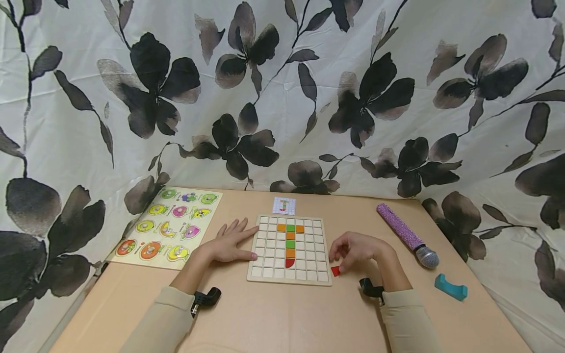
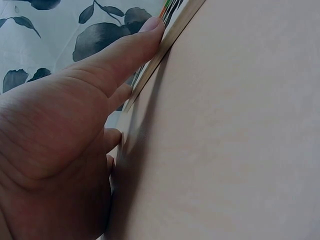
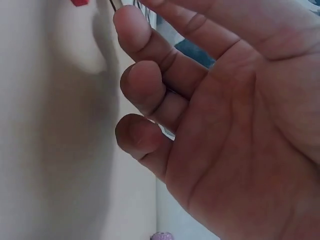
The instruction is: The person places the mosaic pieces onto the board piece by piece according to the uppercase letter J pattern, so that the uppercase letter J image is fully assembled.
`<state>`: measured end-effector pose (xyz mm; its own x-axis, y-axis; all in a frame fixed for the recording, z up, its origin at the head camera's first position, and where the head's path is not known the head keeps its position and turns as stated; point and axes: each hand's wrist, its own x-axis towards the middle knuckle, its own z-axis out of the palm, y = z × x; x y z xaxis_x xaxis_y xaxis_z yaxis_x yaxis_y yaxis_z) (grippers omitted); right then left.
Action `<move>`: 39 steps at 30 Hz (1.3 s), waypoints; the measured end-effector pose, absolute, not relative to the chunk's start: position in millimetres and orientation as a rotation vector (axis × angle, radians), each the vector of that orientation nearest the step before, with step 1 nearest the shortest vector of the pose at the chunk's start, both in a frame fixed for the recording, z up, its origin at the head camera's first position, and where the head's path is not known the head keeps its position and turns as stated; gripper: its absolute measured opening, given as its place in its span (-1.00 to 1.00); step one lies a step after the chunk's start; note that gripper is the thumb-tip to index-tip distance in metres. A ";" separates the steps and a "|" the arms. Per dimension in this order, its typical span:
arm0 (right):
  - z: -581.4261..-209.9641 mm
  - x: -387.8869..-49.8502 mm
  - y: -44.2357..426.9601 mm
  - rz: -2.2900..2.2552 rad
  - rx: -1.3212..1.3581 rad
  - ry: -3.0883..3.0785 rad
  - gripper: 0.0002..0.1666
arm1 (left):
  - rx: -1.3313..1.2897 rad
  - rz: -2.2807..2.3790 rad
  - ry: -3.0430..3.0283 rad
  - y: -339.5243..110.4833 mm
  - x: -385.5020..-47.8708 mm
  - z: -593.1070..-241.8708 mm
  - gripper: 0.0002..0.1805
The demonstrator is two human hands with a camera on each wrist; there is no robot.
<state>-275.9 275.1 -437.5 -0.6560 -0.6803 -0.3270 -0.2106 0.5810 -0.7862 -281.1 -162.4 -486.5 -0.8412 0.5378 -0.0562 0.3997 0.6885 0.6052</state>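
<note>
A pale wooden grid board lies on the table in the head view. On it, orange and green square tiles form a top row and a column, with a red round-edged tile at the column's foot. My left hand lies with spread fingers at the board's left side, thumb and index finger touching its edge; the left wrist view shows the thumb against it. Just right of the board, my right hand pinches a small red tile at its thumb tip. The right wrist view cuts off those fingertips.
A small pattern card stands behind the board. Left lies a fruit picture sheet. To the right are a glittery purple microphone and a teal curved block. Floral cloth hangs behind the table.
</note>
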 end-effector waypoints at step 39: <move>-443.9 -275.4 262.6 -0.904 -0.614 2.288 -0.77 | 0.709 0.734 2.697 -160.7 -277.7 -477.5 0.03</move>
